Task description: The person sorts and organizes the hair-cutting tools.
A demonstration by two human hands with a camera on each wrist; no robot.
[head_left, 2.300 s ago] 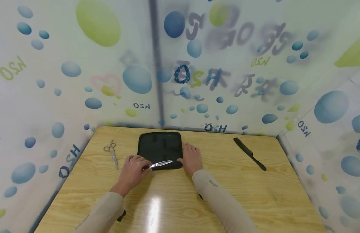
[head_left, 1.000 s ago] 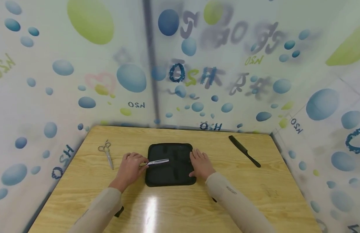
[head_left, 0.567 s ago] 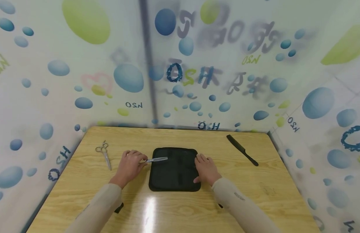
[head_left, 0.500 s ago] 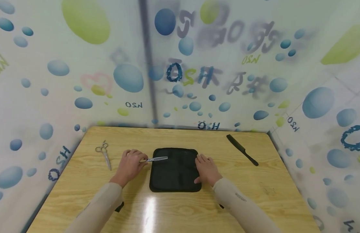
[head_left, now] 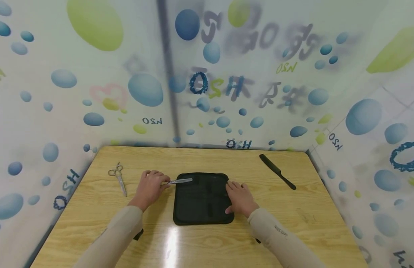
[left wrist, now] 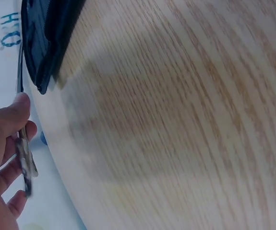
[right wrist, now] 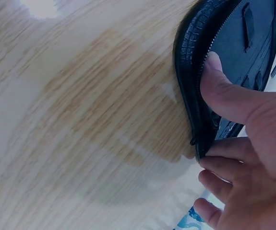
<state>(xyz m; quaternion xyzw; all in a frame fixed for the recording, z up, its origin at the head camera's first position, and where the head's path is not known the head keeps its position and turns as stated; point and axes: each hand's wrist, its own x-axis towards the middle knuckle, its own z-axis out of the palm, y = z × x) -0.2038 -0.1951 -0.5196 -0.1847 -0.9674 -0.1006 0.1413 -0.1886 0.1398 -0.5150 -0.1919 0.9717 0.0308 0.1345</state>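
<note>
My left hand (head_left: 150, 189) pinches a pair of hairdressing scissors (head_left: 182, 181) by the handle end. Their blades point right, above the far left part of a black zip case (head_left: 203, 204). In the left wrist view, the scissors' handles (left wrist: 24, 158) lie between thumb and fingers, beside the case's corner (left wrist: 42, 72). At the case's right edge, my right hand (head_left: 240, 197) grips the rim. The right wrist view has the thumb (right wrist: 219, 86) on the zipper side of the case (right wrist: 234, 43), with fingers at its outer edge. Dark strap loops show inside the case.
A second pair of scissors (head_left: 120, 178) lies on the left of the wooden table (head_left: 207, 242). On the right side lies a black handled comb (head_left: 277, 171). Patterned walls (head_left: 207, 111) stand behind and beside the table.
The case has slid toward me and to the right, with my right hand at its edge. The held scissors now lie over its far left part instead of its near edge.
</note>
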